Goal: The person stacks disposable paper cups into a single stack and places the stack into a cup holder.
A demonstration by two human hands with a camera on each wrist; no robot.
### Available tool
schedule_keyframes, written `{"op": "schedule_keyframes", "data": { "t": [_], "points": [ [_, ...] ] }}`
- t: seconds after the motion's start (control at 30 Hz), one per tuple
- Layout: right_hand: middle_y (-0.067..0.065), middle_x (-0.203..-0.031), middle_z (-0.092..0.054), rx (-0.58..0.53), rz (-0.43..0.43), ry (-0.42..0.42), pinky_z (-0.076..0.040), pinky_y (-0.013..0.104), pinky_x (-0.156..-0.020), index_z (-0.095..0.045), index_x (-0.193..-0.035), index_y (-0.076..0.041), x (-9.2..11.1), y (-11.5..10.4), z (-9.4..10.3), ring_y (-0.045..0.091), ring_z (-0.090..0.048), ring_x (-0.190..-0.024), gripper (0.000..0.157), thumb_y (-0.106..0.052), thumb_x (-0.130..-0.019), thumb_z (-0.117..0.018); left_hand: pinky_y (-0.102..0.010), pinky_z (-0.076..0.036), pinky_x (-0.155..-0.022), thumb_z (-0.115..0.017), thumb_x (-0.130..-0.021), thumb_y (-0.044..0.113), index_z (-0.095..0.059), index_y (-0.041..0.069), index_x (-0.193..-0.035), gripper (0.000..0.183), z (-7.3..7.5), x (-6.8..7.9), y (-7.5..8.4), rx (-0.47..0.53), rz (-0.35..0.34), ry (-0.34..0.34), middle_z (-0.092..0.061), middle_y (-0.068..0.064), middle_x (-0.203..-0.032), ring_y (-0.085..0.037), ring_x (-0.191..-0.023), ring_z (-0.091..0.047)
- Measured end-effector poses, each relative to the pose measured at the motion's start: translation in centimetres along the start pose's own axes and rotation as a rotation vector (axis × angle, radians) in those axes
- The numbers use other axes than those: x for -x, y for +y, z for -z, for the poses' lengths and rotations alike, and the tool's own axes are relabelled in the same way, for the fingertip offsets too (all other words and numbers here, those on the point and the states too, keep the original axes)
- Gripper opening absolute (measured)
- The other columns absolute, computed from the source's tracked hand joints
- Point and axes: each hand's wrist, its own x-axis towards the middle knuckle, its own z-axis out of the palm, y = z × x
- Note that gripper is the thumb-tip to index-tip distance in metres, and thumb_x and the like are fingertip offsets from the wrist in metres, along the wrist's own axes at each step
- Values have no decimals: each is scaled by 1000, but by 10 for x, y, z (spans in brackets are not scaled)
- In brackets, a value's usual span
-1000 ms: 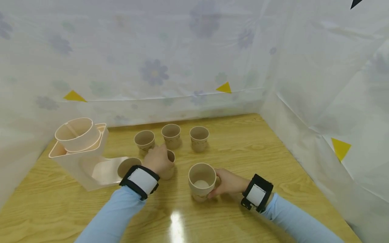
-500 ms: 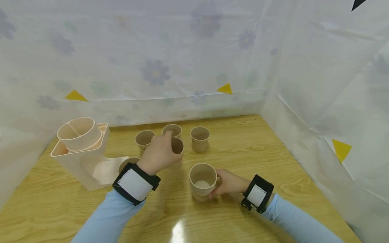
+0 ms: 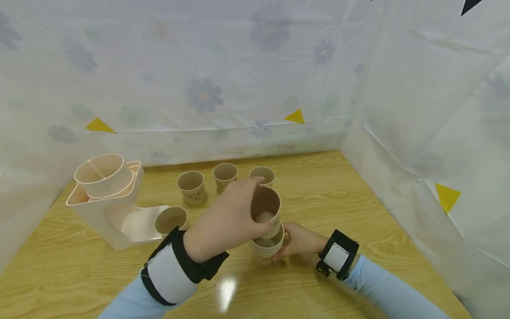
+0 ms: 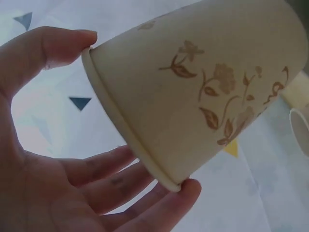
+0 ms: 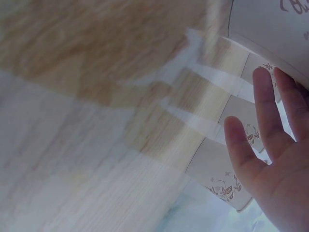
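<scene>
In the head view my left hand (image 3: 229, 217) grips a beige paper cup (image 3: 266, 201) by its rim. That cup overlaps the mouth of a second paper cup (image 3: 263, 257), which stands on the table. My right hand (image 3: 296, 239) holds the lower cup from the right side, thumb near its base. In the left wrist view, thumb and fingertips pinch the rim of the upper cup (image 4: 193, 96), which is tilted and printed with brown flowers. The right wrist view shows spread fingers (image 5: 263, 106) beside the lower cup (image 5: 270, 34).
Behind my hands stand a left cup (image 3: 191, 190), a middle cup (image 3: 225, 175) and a right cup (image 3: 263, 175). Another cup (image 3: 171, 219) is by a cream plastic stand (image 3: 119, 217) with a round holder (image 3: 101, 177) on top. A white curtain (image 3: 255, 66) encloses the wooden table (image 3: 338, 190).
My left hand has lifted a cup from beside the stand and carried it right, over the cup at my right hand. The right hand has stayed in place.
</scene>
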Motion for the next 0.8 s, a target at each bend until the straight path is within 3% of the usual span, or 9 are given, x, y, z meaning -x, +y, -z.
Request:
{"op": "schedule_keyframes", "data": {
  "t": [0.1,0.27,0.43,0.63,0.8],
  "points": [
    [11,-119,-67,-29,13,-12,-35,53,-105,-57,-124,-7,0,2,0,15,-58,-111,61,-26,-70,-79,-37,-52,-78,-73,-70,17,-51,-5,-124,62,-10,0,1,-12,-18,-55,-64,-15,-104,-25,-93,-58],
    [11,-124,-64,-54,10,9,-30,54,-107,-53,-128,-7,-1,3,-1,17,-53,-116,69,-23,-67,-81,-39,-52,-78,-72,-69,17,-51,-7,-122,62,-29,-3,-5,-80,-45,-84,-65,-17,-105,-27,-94,-58],
    [14,-127,-61,-70,-10,21,-28,55,-109,-49,-132,-3,0,1,-1,22,-50,-120,75,-21,-66,-82,-41,-52,-83,-69,-73,18,-47,-9,-131,68,-41,-4,-10,-117,6,-141,-62,-21,-118,-31,-104,-55],
    [12,-127,-61,-48,-18,15,-29,55,-109,-55,-127,-4,1,-1,0,22,-50,-120,67,-17,-67,-81,-41,-51,-84,-69,-71,18,-48,-10,-129,68,-53,-5,-18,-158,3,-153,-63,-22,-116,-33,-103,-56],
    [11,-122,-65,-27,-31,8,-31,54,-107,-60,-120,-5,1,-2,1,20,-53,-116,57,-16,-68,-80,-41,-53,-76,-70,-68,20,-51,-7,-126,67,-62,-6,-25,-205,-4,-153,-65,-20,-107,-33,-96,-56]
  ]
}}
